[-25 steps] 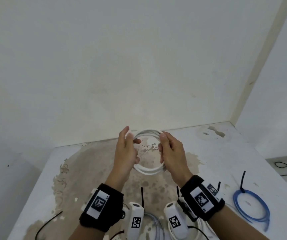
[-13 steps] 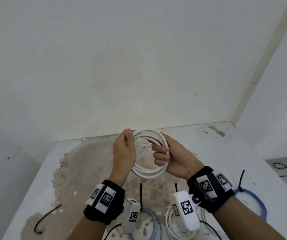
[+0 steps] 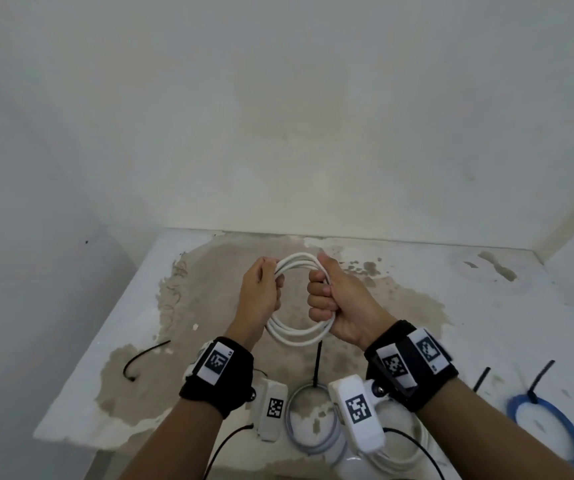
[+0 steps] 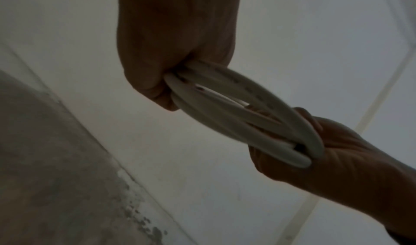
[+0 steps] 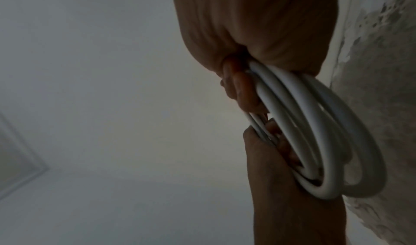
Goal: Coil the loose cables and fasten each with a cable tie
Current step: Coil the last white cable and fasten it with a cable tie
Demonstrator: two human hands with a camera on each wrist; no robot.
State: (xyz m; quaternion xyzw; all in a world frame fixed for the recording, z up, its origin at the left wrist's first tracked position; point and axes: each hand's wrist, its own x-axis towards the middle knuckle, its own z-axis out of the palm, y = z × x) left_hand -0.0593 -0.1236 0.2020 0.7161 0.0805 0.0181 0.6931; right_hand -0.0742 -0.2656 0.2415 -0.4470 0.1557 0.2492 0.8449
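Note:
A white cable coil [image 3: 297, 336] of several loops is held up above the table [image 3: 486, 306] between both hands. My left hand [image 3: 261, 292] grips its left side, fingers curled round the loops. My right hand [image 3: 334, 299] is fisted round the right side. The left wrist view shows the coil [image 4: 236, 117] edge-on, running from my left hand [image 4: 175, 53] to my right hand [image 4: 337, 151]. In the right wrist view the loops [image 5: 315, 133] hang from my right hand [image 5: 258, 35] down to the left hand [image 5: 281, 177]. A loose black cable tie [image 3: 141, 358] lies at the left.
Near the front edge lie a grey coil [image 3: 313, 427] with a black tie [image 3: 316, 365], a white coil [image 3: 413, 455], and at the right a blue coil [image 3: 562, 431] with black ties [image 3: 540, 379]. Walls close the back and right of the table.
Both hands went from flat fingers on the coil's sides to curled grips round its loops. The coil and hands drew slightly nearer to me.

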